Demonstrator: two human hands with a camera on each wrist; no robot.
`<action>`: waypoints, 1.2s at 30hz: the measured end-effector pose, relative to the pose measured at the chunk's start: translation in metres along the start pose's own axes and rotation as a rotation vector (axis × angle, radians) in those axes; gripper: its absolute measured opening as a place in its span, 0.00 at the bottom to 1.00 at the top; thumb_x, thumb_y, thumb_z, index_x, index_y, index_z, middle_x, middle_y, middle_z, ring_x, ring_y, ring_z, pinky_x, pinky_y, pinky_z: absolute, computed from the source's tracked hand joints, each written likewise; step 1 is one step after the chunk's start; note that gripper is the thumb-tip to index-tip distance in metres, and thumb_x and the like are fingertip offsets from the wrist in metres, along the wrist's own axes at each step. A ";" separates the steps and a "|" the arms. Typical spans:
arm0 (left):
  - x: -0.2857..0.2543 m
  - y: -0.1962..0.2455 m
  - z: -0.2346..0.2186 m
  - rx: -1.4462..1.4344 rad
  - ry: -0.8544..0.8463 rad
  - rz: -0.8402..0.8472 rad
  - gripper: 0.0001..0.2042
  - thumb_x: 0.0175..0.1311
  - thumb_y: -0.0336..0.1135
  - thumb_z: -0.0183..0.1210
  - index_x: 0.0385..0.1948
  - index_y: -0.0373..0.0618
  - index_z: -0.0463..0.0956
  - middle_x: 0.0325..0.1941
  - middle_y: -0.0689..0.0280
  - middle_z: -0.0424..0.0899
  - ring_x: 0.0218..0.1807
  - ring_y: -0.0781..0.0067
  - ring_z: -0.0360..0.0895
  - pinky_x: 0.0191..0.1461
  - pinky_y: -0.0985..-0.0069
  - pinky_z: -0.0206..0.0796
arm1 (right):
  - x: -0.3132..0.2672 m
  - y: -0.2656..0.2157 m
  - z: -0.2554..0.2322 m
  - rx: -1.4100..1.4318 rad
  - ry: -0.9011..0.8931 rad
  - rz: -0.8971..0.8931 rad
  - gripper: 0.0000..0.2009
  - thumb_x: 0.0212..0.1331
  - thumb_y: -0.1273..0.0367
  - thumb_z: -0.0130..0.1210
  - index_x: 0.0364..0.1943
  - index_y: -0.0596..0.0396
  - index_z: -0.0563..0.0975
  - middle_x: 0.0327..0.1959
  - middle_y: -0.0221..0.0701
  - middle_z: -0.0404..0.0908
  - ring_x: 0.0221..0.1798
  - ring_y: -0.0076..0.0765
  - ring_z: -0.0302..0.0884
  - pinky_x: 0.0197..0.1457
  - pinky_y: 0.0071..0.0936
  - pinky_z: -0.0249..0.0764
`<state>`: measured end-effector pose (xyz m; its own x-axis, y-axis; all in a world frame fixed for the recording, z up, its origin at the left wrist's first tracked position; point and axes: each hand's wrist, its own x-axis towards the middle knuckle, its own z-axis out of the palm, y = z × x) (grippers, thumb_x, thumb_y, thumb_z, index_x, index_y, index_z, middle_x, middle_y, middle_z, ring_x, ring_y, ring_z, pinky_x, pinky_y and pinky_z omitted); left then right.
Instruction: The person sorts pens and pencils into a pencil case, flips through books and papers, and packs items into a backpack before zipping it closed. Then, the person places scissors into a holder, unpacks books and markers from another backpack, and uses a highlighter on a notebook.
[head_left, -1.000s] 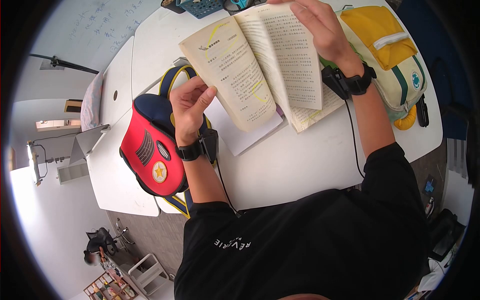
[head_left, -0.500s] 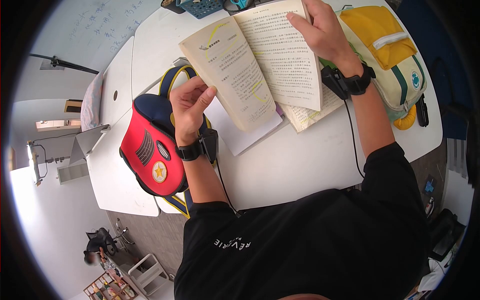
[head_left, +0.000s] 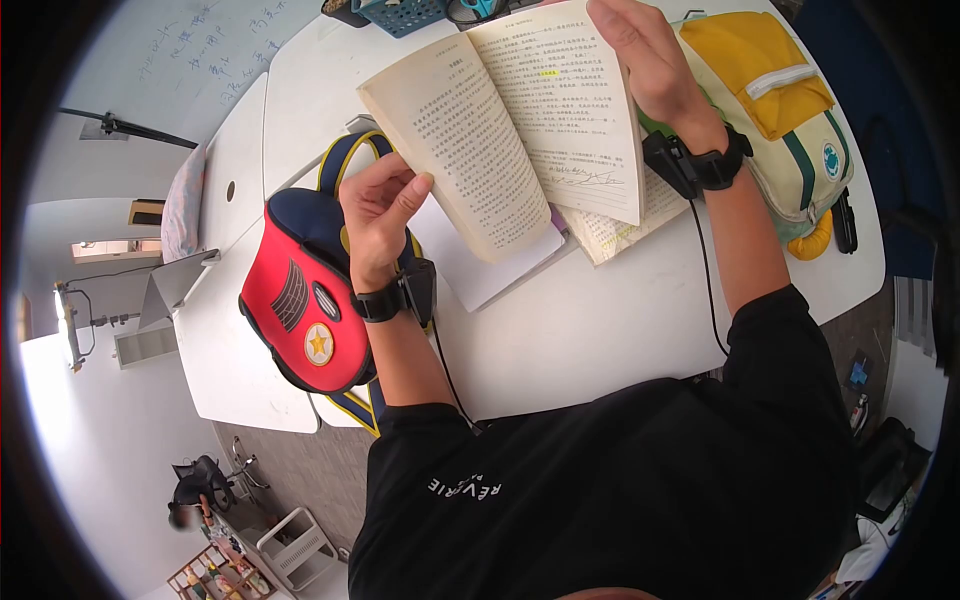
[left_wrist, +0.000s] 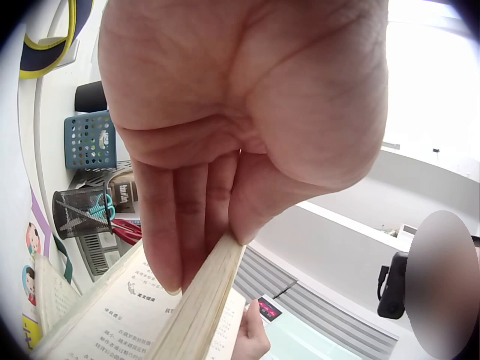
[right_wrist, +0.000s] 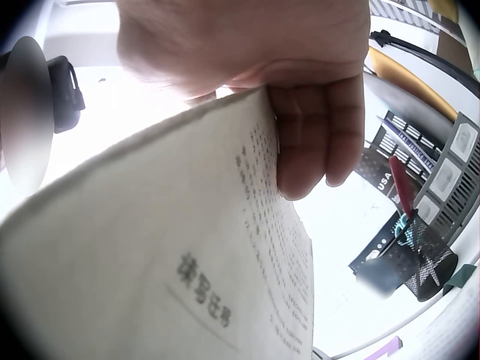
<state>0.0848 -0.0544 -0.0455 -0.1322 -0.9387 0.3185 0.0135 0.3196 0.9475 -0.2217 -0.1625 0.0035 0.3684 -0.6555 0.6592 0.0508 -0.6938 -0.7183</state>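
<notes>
An open paperback book (head_left: 590, 110) with printed text is held up over the table. My left hand (head_left: 378, 215) grips its left side, thumb on the near page and fingers behind; the left wrist view shows the thick page block (left_wrist: 199, 304) pinched there. At the right edge, my right hand (head_left: 650, 75) holds the other half, with fingers bent around the page edge in the right wrist view. A line of yellow highlighting and some handwriting mark the right page. Another open book (head_left: 610, 235) and a white sheet (head_left: 480, 270) lie underneath.
To the left sits a red and navy backpack (head_left: 305, 305); on the right lies a yellow and cream bag (head_left: 790, 110). A blue basket (head_left: 400, 14) and a black mesh pen cup (left_wrist: 81, 212) with scissors stand at the back. The white table (head_left: 590, 340) reaches toward the body.
Pages have turned: one was mid-turn a second ago, and a different spread with handwriting now faces up. The right hand's fingers shifted slightly along the page edge; the left hand stayed put.
</notes>
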 end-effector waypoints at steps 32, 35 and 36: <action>0.004 0.022 0.004 0.047 -0.039 0.029 0.10 0.65 0.25 0.61 0.44 0.28 0.79 0.38 0.64 0.84 0.40 0.80 0.78 0.45 0.80 0.71 | 0.021 -0.009 0.006 -0.300 -0.088 0.004 0.15 0.58 0.76 0.52 0.50 0.59 0.79 0.44 0.37 0.86 0.46 0.32 0.83 0.53 0.27 0.76; 0.005 0.018 -0.001 0.057 -0.047 0.004 0.11 0.63 0.24 0.60 0.45 0.28 0.79 0.40 0.63 0.84 0.42 0.79 0.79 0.46 0.80 0.71 | 0.031 -0.005 -0.001 -0.418 -0.146 -0.015 0.15 0.58 0.74 0.53 0.49 0.57 0.80 0.42 0.43 0.86 0.46 0.45 0.84 0.53 0.33 0.75; 0.006 0.019 -0.001 0.040 -0.060 -0.004 0.12 0.63 0.24 0.60 0.45 0.28 0.79 0.40 0.64 0.84 0.42 0.79 0.79 0.46 0.79 0.71 | 0.034 -0.004 -0.002 -0.476 -0.178 0.006 0.14 0.58 0.73 0.53 0.49 0.57 0.80 0.42 0.43 0.86 0.46 0.45 0.84 0.53 0.33 0.76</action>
<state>0.0856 -0.0542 -0.0260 -0.1914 -0.9309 0.3112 -0.0270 0.3220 0.9464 -0.2113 -0.1825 0.0292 0.5221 -0.6275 0.5776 -0.3654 -0.7765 -0.5133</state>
